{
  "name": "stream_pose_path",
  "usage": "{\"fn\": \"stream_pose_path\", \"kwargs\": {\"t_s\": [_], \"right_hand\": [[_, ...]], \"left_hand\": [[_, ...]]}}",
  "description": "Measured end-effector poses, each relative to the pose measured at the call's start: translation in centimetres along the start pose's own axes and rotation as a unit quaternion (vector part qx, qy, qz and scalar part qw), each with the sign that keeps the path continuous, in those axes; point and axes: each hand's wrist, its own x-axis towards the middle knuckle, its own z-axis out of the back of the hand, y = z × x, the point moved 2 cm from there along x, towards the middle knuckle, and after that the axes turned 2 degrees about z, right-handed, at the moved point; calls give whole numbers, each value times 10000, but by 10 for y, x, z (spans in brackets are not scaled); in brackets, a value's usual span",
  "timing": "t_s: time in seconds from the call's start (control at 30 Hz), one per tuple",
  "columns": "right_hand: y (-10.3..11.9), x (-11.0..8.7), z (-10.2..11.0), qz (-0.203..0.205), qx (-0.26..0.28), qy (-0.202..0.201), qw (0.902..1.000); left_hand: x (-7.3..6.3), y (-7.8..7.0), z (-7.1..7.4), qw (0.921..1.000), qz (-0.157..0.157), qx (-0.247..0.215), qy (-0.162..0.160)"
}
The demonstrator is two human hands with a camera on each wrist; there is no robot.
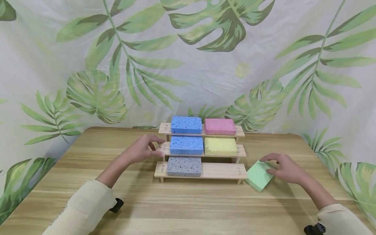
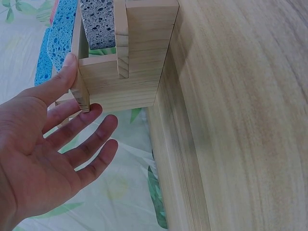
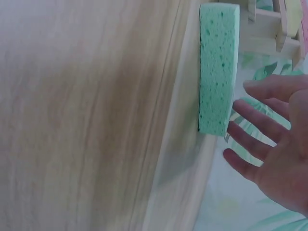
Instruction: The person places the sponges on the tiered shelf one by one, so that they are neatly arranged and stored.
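A three-tier wooden stand (image 1: 224, 169) holds sponges on its steps. The left hand (image 1: 145, 150) pinches the left end of the middle step, thumb on the plank (image 2: 84, 96) and index finger partly hidden behind it; the other fingers are spread. To the right of the stand, a green sponge (image 1: 259, 176) lies tilted, its near left side by the bottom step's end. Over that sponge is the right hand (image 1: 286, 168), with fingers loosely bent at its far edge. In the right wrist view the thumb stands apart from the green sponge (image 3: 219, 70); fingertip contact is unclear.
On the top step are a blue sponge (image 1: 186, 124) and a pink sponge (image 1: 220, 126). The middle step bears another blue sponge (image 1: 186, 145) and a yellow sponge (image 1: 221, 146). A grey sponge (image 1: 184, 166) sits on the bottom step. Behind the wooden table (image 1: 188, 209) hangs a leaf-patterned cloth (image 1: 205, 71).
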Motion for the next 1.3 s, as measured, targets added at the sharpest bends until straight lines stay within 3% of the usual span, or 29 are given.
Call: {"fn": "stream_pose_path", "kwargs": {"t_s": [0.27,0.5,0.67,0.9,1.03,1.3], "right_hand": [[-8,-4,-1,175,389,481,9979],[-7,-5,-1,253,270,765,9964],[-7,-6,3,-85,144,1027,9946],[-12,-6,10,-855,-215,1096,9901],[-15,-7,13,-991,-275,1144,9881],[-16,-13,10,-1117,154,1228,9860]], "left_hand": [[-1,-1,0,10000,-36,-25,9],[-1,-2,0,10000,7,-61,23],[-1,-2,0,10000,22,-83,26],[-1,-2,0,10000,49,-56,29],[-1,-2,0,10000,55,-24,21],[-1,-1,0,10000,76,-41,-8]]}}
